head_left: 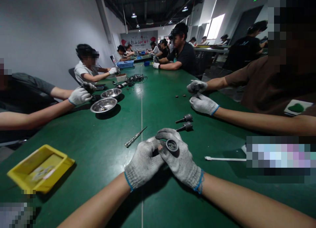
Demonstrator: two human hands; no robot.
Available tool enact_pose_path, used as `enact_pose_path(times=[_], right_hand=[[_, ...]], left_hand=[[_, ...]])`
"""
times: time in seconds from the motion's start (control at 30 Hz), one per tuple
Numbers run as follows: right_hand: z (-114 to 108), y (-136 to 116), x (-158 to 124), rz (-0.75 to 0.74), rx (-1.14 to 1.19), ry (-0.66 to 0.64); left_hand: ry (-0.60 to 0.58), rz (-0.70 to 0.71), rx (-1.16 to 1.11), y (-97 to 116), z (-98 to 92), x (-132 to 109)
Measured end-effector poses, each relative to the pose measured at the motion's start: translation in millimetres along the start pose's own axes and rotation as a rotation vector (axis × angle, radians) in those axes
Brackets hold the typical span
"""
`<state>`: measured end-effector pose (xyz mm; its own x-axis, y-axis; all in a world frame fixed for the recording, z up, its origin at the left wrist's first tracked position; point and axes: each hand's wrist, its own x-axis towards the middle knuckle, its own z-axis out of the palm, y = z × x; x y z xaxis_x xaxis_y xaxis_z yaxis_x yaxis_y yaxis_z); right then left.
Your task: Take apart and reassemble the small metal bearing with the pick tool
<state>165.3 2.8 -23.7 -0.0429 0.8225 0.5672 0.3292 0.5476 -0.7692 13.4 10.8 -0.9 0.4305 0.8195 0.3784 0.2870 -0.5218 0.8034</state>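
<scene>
Both hands wear white knit gloves with grey, dirty fingertips and meet above the green table (158,205). Closed around a dark, round part (172,145) with a ringed, hollow-looking end is my right hand (181,160); that end faces up toward me. My left hand (145,158) is closed against the right one, its fingertips touching near the part; whatever they pinch is hidden. Just beyond my hands lie two dark cylindrical pieces with thin shafts, one farther (188,118) and one nearer (188,126). A slim screwdriver (133,139) with a clear handle rests to the left.
A yellow bin (59,175) holding small pale pieces stands at left. Two metal bowls (103,105) and a tangle of black cables (137,79) lie farther off. At right are a white cable (225,159) and a co-worker's gloved hands (203,103). More people sit along the table.
</scene>
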Motion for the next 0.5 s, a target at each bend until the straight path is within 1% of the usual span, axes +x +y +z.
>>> enact_pose_path(times=[0.17,0.27,0.37,0.43,0.5], right_hand=[[-1.8,-1.0,-0.8,0.027,0.016,0.000],[-2.9,0.6,-3.3,0.052,0.046,0.014],[-2.4,6.2,-4.3,0.092,0.043,0.026],[-1.1,11.1,-3.9,0.138,0.025,0.057],[0.1,15.1,-3.3,0.180,0.019,0.070]], left_hand=[[-0.073,-0.122,0.024,9.3,-6.9,7.2],[-0.070,-0.213,0.032,14.8,-23.3,15.8],[-0.001,-0.298,0.174,12.5,-53.8,26.6],[0.001,-0.340,0.340,6.7,-79.7,32.8],[0.043,-0.436,0.538,0.2,-106.5,36.8]])
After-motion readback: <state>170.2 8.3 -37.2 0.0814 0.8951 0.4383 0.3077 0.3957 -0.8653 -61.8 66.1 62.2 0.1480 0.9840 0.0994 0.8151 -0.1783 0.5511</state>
